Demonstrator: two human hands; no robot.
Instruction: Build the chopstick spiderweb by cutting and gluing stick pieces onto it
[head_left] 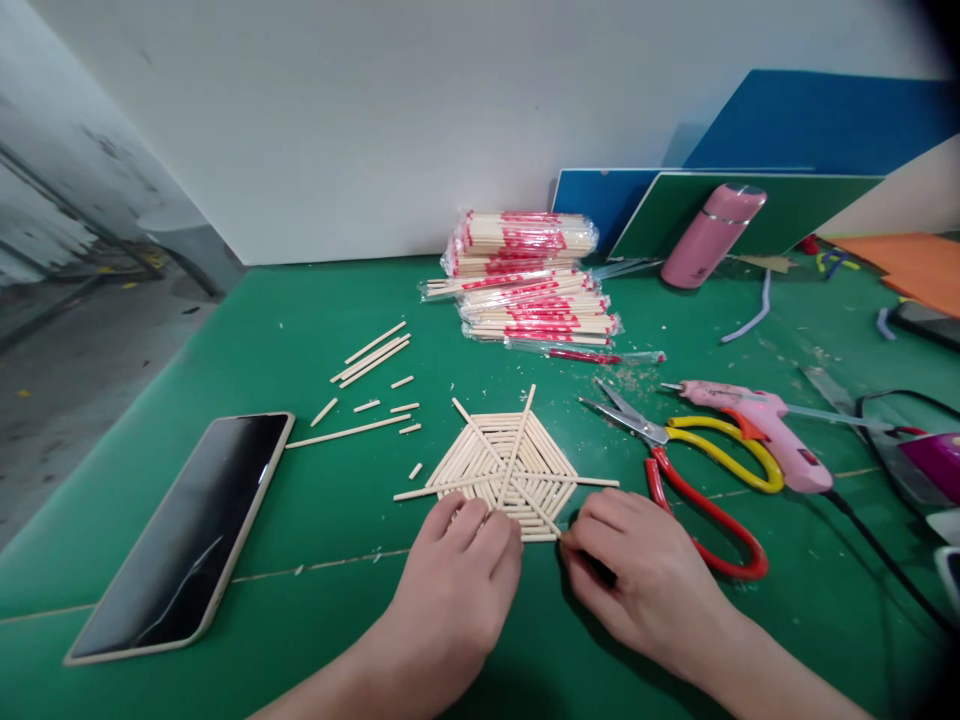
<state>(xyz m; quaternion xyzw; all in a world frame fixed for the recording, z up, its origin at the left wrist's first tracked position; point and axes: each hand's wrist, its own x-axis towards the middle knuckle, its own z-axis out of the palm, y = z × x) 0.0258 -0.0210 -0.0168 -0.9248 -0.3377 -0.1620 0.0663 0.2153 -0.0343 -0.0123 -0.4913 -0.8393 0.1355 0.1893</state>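
A hexagonal web of pale wooden chopsticks (457,462) lies flat on the green table, its crossing spokes sticking out past the corners. Over its lower left edge my left hand (465,575) is closed, fingers curled and pressed onto the sticks; the fingertips and that corner are hidden. My right hand (641,570) pinches at the lower right corner, where the end of one diagonal spoke meets the fingertips. Red-and-yellow-handled scissors (660,435) lie half open just beyond the right hand. Several cut stick pieces (367,406) lie to the upper left.
Wrapped chopstick packs (536,285) are piled at the back by the white wall. A pink hot glue gun (784,430) with a cord lies at the right. A pink bottle (712,235) stands before coloured boards (795,215). A phone (187,530) lies at left, near the table edge.
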